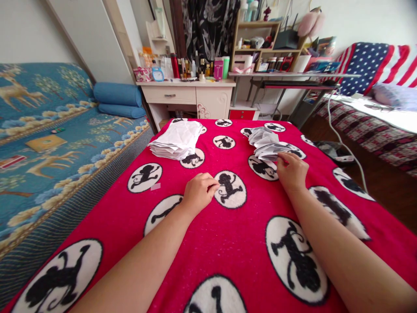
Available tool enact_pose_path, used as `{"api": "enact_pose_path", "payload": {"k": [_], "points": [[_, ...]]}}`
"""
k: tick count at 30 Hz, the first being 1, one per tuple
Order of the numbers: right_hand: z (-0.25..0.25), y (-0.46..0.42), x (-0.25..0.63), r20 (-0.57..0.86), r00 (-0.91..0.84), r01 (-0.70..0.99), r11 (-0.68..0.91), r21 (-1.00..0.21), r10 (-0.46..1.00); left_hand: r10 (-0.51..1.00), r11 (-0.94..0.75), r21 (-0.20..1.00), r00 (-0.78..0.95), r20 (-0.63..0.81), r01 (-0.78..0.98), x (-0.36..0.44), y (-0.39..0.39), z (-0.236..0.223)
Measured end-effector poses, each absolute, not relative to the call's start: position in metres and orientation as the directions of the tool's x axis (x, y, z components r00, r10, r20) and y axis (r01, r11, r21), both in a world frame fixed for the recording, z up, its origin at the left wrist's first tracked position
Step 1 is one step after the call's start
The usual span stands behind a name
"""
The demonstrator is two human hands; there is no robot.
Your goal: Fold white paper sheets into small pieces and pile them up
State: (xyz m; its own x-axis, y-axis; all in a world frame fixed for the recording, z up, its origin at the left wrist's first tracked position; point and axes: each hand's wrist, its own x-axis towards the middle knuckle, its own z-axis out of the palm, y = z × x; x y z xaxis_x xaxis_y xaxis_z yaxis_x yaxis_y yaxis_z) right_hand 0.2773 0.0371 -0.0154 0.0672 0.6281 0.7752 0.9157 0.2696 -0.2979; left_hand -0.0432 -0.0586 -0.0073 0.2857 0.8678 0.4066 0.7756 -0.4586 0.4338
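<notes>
My right hand point(293, 171) is closed in a pinch at the near right edge of a loose pile of folded white papers point(265, 143), its fingertips on the papers' edge. My left hand point(200, 191) hovers over or rests on the middle of the red blanket point(208, 243); thumb and forefinger are pressed together and nothing shows between them. Farther off, beyond the left hand, lies a taller, flatter stack of white papers point(177, 139). A small clear or whitish scrap point(155, 187) is on the blanket left of that hand.
The blanket with black monkey prints covers the table. On the left is a blue sofa point(71, 126); a white dresser point(185, 98) crowded with bottles stands behind. A desk with shelves point(260, 48) is at the back right. A white cable point(342, 139) hangs beside the table's right edge.
</notes>
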Motion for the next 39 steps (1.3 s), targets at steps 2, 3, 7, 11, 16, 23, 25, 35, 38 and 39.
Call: {"api": "enact_pose_path", "payload": {"k": [2, 3, 7, 11, 16, 23, 25, 35, 38, 39], "points": [[-0.015, 0.037, 0.274, 0.768, 0.070, 0.914, 0.268, -0.305, 0.637, 0.867, -0.461, 0.436, 0.286, 0.409, 0.773, -0.043, -0.058, -0.008], [-0.015, 0.037, 0.273, 0.758, 0.064, 0.914, 0.267, -0.306, 0.649, 0.866, -0.462, 0.437, 0.286, 0.410, 0.772, -0.043, -0.058, -0.008], [-0.017, 0.039, 0.272, 0.685, 0.064, 0.928, 0.210, -0.308, 0.726, 0.869, -0.457, 0.445, 0.280, 0.407, 0.771, -0.043, -0.058, -0.009], [-0.015, 0.032, 0.268, 0.640, 0.125, 0.945, 0.106, -0.310, 0.758, 0.872, -0.454, 0.447, 0.280, 0.402, 0.771, -0.043, -0.058, -0.008], [-0.010, 0.022, 0.257, 0.636, 0.136, 0.946, 0.092, -0.311, 0.760, 0.869, -0.458, 0.445, 0.282, 0.406, 0.770, -0.042, -0.058, -0.008], [-0.014, 0.028, 0.257, 0.617, 0.130, 0.933, 0.115, -0.341, 0.776, 0.870, -0.457, 0.455, 0.278, 0.407, 0.764, -0.043, -0.058, -0.009], [-0.017, 0.031, 0.260, 0.628, 0.144, 0.921, 0.129, -0.368, 0.765, 0.869, -0.459, 0.456, 0.277, 0.411, 0.762, -0.043, -0.058, -0.009], [-0.028, 0.043, 0.255, 0.391, -0.066, 0.944, 0.184, -0.274, 0.918, 0.869, -0.461, 0.460, 0.283, 0.405, 0.758, -0.043, -0.057, -0.008], [-0.023, 0.039, 0.251, 0.368, -0.070, 0.960, 0.163, -0.229, 0.927, 0.870, -0.465, 0.482, 0.281, 0.406, 0.743, -0.043, -0.057, -0.009], [-0.021, 0.036, 0.251, 0.379, -0.052, 0.962, 0.149, -0.231, 0.924, 0.871, -0.466, 0.500, 0.277, 0.406, 0.730, -0.043, -0.056, -0.009]]}}
